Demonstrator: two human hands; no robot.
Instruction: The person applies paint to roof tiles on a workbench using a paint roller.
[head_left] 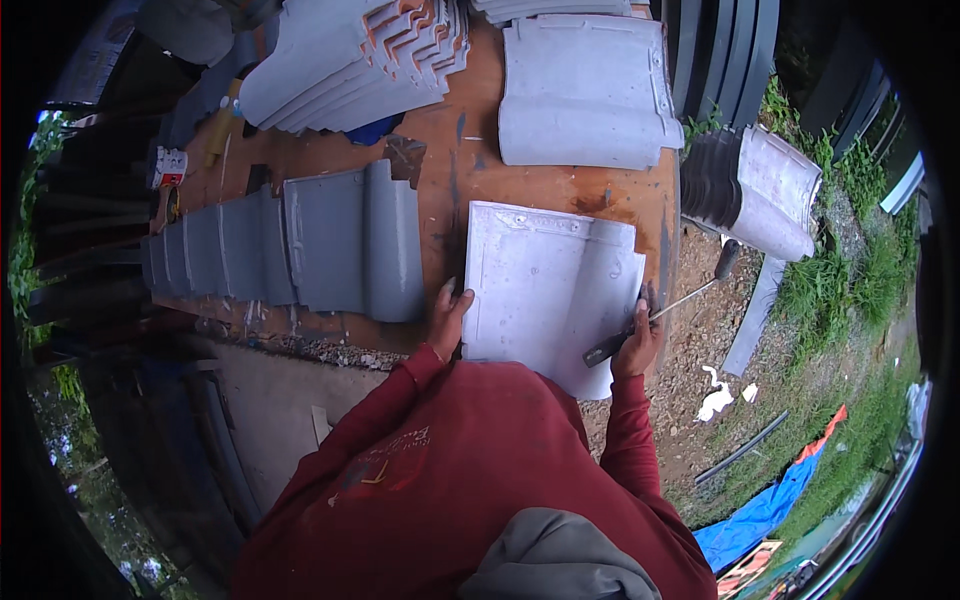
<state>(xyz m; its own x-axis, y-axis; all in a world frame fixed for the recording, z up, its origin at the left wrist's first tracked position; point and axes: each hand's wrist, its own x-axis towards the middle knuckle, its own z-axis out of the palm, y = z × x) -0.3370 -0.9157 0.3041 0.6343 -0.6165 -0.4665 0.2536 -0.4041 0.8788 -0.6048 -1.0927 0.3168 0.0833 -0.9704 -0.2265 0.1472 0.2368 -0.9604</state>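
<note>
By the near edge of the table, I watch the left hand hold one side of the pale tile; the right hand, gripping tile plus dark-handled tool, could let either slip

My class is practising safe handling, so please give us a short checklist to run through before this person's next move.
1. Left hand at the pale tile's left edge: ok.
2. Right hand at the tile's right edge: ok.
3. Right hand free of tools: not ok; it also holds a tool with a dark handle and a thin metal shaft.
4. Pale tile apart from the overlapping grey tiles on the left: ok; bare table shows between them.
5. Underside of the pale tile sound: cannot tell; it faces away from the camera.
</note>
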